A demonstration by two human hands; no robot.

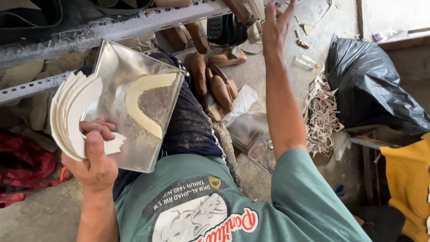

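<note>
Several white curved pieces (pixel 71 114) sit clamped in left hand (pixel 96 157); right hand (pixel 274 27) open.

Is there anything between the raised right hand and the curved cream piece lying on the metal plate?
Nothing visible blocks it. The right hand is raised near the grey metal shelf rail, apart from the curved cream piece on the square shiny metal plate. The left hand holds a fan of white curved pieces.

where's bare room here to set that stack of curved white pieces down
Bare concrete lies below the left hand, beside the red cloth. The floor between the wooden shoe lasts, paper trimmings and black bag is crowded. The metal plate already carries one curved piece.
</note>
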